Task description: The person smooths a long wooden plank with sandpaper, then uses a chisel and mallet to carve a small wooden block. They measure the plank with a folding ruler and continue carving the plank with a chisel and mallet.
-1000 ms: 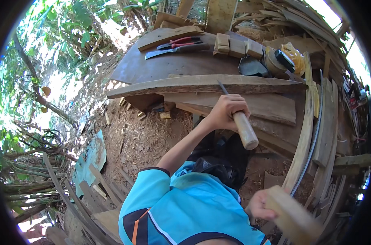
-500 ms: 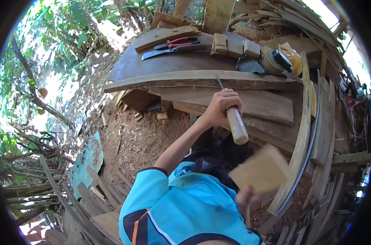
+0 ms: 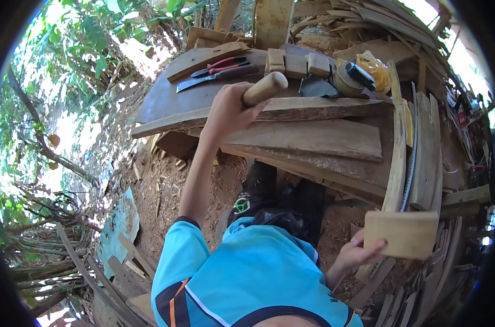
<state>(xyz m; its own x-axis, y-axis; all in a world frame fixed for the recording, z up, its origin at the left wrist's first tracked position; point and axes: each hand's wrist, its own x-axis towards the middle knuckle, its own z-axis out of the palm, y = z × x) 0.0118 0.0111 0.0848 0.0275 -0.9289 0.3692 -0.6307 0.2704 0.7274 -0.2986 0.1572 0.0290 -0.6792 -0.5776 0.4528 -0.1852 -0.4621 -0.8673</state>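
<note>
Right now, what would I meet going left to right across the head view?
Teal sheet, left hand gripping a wooden handle, rightmost small block on the bench, right hand holding a wooden block.

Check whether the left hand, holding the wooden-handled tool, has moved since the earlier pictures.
Yes. Against the long plank, the left hand has shifted left and up in the view: it was just below the plank, and now overlaps it.

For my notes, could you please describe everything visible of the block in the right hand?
The block is pale tan, apparently wood, roughly rectangular, with a broad flat face toward the camera. The right hand grips its left end, one fingertip on that face. It is at lower right, long side nearly level.
</note>
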